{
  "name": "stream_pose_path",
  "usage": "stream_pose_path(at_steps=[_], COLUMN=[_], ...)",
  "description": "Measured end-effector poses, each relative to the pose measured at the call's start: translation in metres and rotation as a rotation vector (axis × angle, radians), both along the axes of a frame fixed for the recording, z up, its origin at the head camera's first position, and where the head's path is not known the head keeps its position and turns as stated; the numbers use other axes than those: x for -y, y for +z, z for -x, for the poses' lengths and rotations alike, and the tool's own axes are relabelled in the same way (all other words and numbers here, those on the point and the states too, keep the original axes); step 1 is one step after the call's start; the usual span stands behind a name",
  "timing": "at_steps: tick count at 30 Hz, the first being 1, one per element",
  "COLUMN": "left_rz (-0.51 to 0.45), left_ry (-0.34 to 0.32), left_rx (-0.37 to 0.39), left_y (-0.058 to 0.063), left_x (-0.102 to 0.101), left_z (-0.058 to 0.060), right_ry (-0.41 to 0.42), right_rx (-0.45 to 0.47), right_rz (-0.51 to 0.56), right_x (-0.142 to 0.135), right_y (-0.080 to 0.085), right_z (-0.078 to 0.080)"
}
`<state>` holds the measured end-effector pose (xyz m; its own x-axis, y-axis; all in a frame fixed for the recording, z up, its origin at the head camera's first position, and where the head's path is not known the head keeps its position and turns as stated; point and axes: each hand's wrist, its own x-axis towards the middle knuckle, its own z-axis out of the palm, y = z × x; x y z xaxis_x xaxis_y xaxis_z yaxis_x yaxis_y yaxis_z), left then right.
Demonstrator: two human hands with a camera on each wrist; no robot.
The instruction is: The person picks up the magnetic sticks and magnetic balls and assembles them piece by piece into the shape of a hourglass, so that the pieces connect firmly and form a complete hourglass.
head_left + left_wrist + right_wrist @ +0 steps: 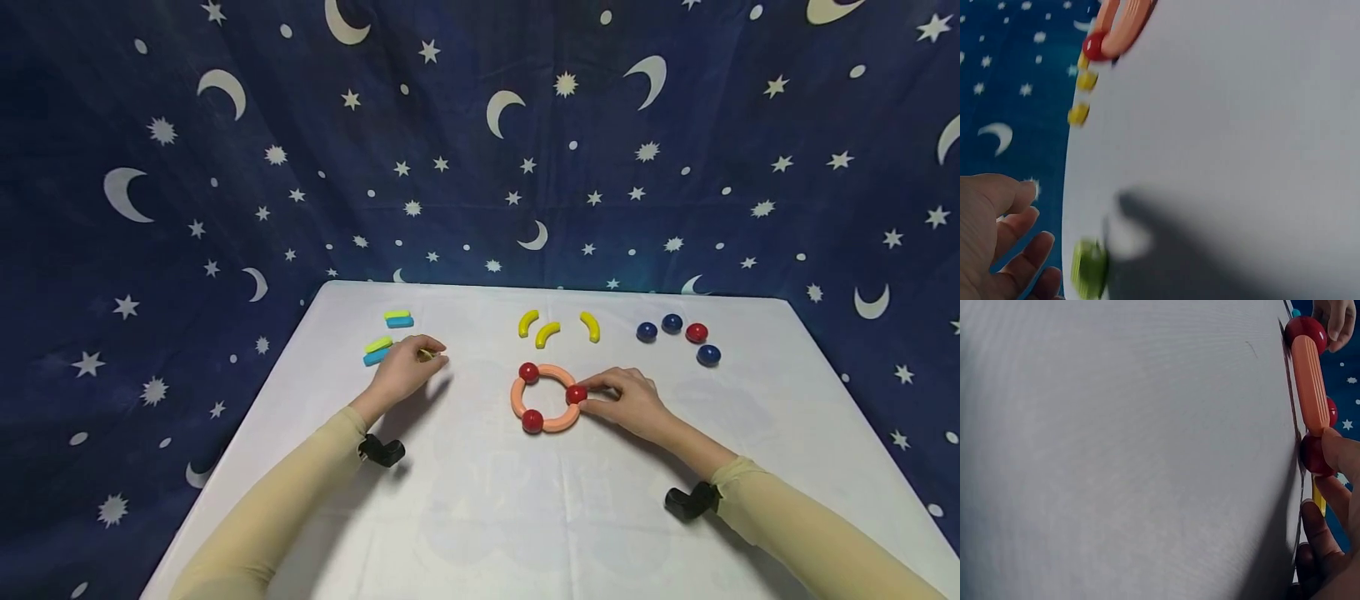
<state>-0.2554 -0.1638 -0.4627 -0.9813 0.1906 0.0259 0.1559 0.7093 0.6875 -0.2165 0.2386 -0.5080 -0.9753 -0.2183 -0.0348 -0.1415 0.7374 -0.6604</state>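
Note:
A ring of peach curved sticks (557, 372) joined by red balls (532, 421) lies mid-table. My right hand (628, 403) pinches the red ball (577, 394) on the ring's right side between thumb and fingertips; the right wrist view shows that grip on the ball (1315, 455) beneath a ribbed peach stick (1311, 386). Over the table's left part, my left hand (408, 367) hovers with fingers loosely bent. A yellow-green piece (426, 355) shows in the gap between its thumb and fingers. In the left wrist view its fingers (1025, 256) are apart and hold nothing, beside a green piece (1089, 269).
Green and blue straight sticks lie in pairs at the back left, one pair (400, 322) behind the other (375, 357). Three yellow curved sticks (547, 335) lie behind the ring. Further right are three blue balls (708, 355) and one red ball (697, 333). A star-patterned cloth (450, 167) hangs behind.

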Motion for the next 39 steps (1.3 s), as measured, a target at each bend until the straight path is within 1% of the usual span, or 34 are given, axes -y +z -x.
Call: stream_pose_path(at_steps=[2,6,9,13,15,20,25,30,36,39], left_rz=[0.053,0.199,0.292,0.375,0.409,0.493,0.547,0.580,0.568,0.531], left_ry=[0.033,0.105,0.136,0.142,0.136,0.118,0.124,0.124,0.106,0.067], left_rx=[-0.019,-0.064,-0.090,-0.100,-0.099,-0.091,-0.101,-0.106,-0.056,-0.022], left_y=[0.002,0.003,0.002,0.000,-0.002,-0.009,-0.013,-0.012,-0.009,-0.007], left_x=[0.011,0.030,0.039,0.041,0.039,0.031,0.027,0.022,0.021,0.021], left_z=[0.002,0.006,0.009,0.013,0.015,0.019,0.023,0.023,0.018,0.012], right_ry=[0.006,0.014,0.016,0.016,0.017,0.014,0.012,0.018,0.012,0.010], right_rx=[0.004,0.008,0.008,0.006,0.005,0.027,0.037,0.021,0.032,0.042], right_rz=[0.003,0.011,0.014,0.013,0.012,0.012,0.013,0.009,0.012,0.015], right_x=[-0.001,-0.001,-0.003,-0.004,-0.005,-0.005,-0.002,-0.003,-0.002,-0.002], right_y=[-0.001,-0.001,-0.001,-0.002,-0.004,-0.005,-0.006,-0.006,-0.005,-0.005], right_z=[0.001,0.001,0.001,0.000,0.000,0.001,0.002,0.002,0.002,0.002])
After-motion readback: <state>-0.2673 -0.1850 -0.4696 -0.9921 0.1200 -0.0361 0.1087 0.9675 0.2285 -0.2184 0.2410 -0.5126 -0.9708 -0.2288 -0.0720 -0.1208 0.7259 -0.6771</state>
